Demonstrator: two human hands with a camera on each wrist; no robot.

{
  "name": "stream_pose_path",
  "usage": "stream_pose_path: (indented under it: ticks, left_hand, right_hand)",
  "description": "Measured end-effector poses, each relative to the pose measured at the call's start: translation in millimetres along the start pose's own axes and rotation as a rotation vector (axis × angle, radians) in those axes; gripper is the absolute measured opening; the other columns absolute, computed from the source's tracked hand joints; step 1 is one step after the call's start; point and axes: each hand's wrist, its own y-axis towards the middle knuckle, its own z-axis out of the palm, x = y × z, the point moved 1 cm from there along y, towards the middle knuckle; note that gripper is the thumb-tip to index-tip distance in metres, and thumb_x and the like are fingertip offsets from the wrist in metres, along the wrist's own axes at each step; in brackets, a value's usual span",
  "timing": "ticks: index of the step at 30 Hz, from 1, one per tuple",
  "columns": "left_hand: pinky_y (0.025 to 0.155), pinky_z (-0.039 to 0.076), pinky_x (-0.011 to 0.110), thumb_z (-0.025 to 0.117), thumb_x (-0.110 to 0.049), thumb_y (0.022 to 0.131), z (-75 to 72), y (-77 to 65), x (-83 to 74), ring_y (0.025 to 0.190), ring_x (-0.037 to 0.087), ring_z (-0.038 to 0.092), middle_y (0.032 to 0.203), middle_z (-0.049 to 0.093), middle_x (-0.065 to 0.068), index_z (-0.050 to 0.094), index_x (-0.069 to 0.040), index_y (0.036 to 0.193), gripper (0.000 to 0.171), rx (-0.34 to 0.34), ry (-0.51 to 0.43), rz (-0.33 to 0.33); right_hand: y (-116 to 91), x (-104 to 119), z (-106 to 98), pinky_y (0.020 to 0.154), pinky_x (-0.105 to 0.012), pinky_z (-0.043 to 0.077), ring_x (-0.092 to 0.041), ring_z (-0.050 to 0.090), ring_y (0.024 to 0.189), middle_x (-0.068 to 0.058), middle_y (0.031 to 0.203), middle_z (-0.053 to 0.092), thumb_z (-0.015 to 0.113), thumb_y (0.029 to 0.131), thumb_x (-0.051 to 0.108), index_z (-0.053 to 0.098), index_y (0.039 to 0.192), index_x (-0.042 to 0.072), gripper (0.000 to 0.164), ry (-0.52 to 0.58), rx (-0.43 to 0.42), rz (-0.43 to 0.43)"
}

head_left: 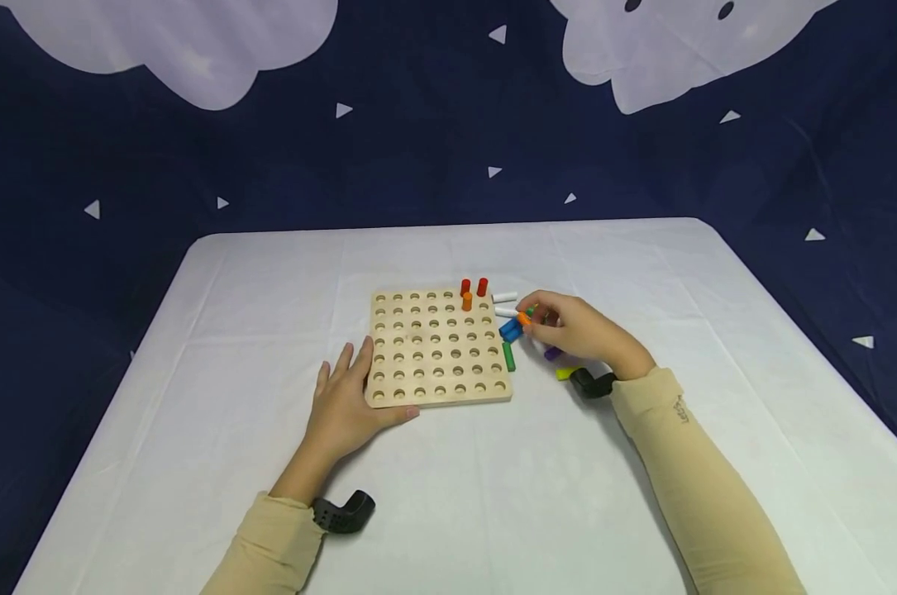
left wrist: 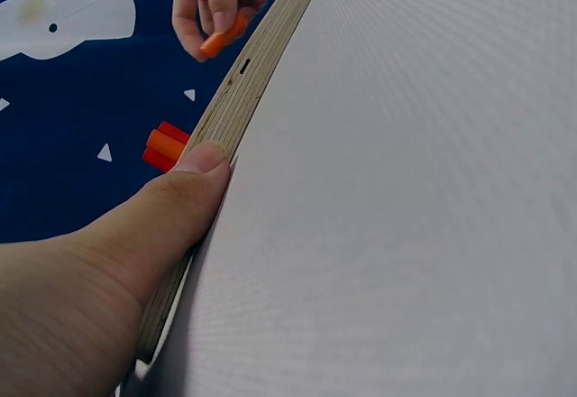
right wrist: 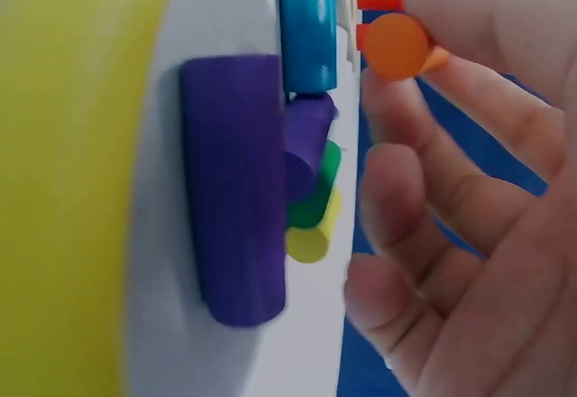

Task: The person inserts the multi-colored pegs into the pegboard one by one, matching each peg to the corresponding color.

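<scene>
A square wooden pegboard (head_left: 407,348) with rows of holes lies on the table. Two red pegs (head_left: 482,287) and an orange peg (head_left: 467,302) stand upright at its far right corner. My left hand (head_left: 344,413) rests at the near left corner, fingers along the left side, thumb (left wrist: 167,203) against the front edge. Just right of the board, my right hand (head_left: 578,326) pinches another orange peg (right wrist: 397,47) between thumb and fingertips, above the loose pegs. In the right wrist view, the other fingers are loosely bent and hold nothing.
Loose pegs lie right of the board: white (head_left: 504,297), blue (head_left: 511,330), green (head_left: 509,357), purple (right wrist: 234,189) and yellow (head_left: 565,373). Some are partly hidden by my right hand. A white cloth covers the table (head_left: 448,496); a dark blue curtain (head_left: 418,182) hangs behind.
</scene>
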Motion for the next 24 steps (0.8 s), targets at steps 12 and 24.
stream_pose_path:
  ticks: [12,24]
  left_hand:
    - [0.125,-0.002,0.055,0.086,-0.059,0.064,-1.1,-0.9,-0.6,0.154,0.037,0.013,0.161,0.028,0.021,0.02,-0.004,0.158,0.128,0.005,-0.009,-0.006]
    - [0.126,-0.002,0.055,0.086,-0.06,0.063,-1.9,-1.0,-0.2,0.154,0.036,0.013,0.161,0.028,0.021,0.02,-0.004,0.158,0.129,0.003,-0.004,-0.008]
  right_hand:
    - [26,3,8,0.069,-0.032,0.048,-0.022,0.057,0.086,-0.004,0.107,0.071,0.071,0.093,0.025,0.06,0.124,0.014,0.035,0.127,-0.146,0.032]
    - [54,11,20,0.072,-0.034,0.049,-0.023,0.06,0.084,-0.007,0.101,0.073,0.076,0.089,0.02,0.061,0.112,0.015,0.028,0.138,-0.236,0.039]
